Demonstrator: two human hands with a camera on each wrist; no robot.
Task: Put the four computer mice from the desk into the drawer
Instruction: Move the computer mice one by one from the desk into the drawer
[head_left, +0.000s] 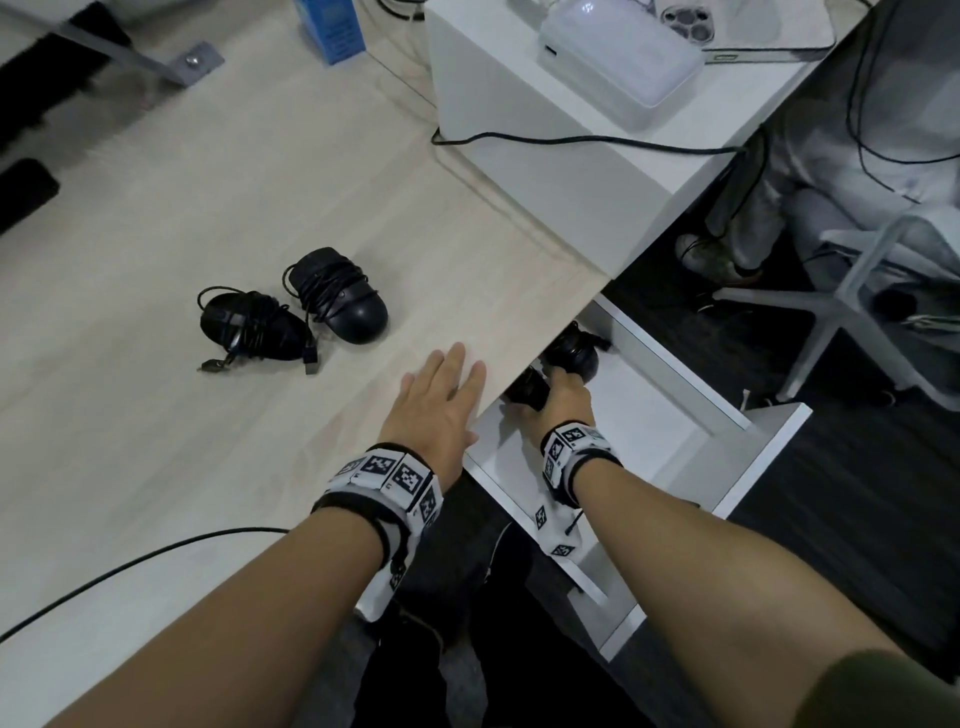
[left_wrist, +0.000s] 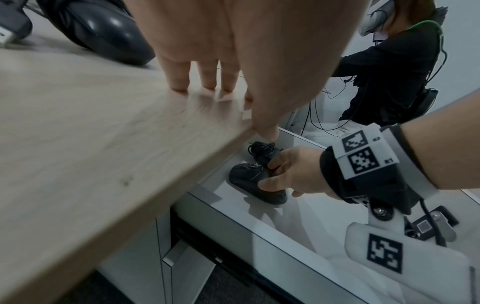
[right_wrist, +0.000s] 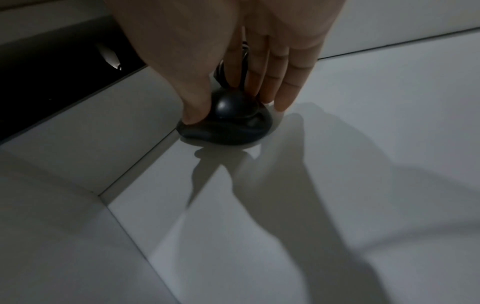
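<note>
The open drawer (head_left: 670, 415) sits at centre right of the head view, its far end tucked under the table (head_left: 311, 182) edge, so entry is from the near, uncovered part. Two black mice (left_wrist: 255, 185) and the right hand (head_left: 558, 397) crowd that inner corner. The drawer's white floor nearer the front lies bare. The left hand (head_left: 434, 400) rests flat on the table edge.

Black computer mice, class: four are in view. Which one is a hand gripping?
The black corded mouse nearer the drawer's front, pinched by the right hand. Another lies behind it; two sit untouched on the desk.
</note>
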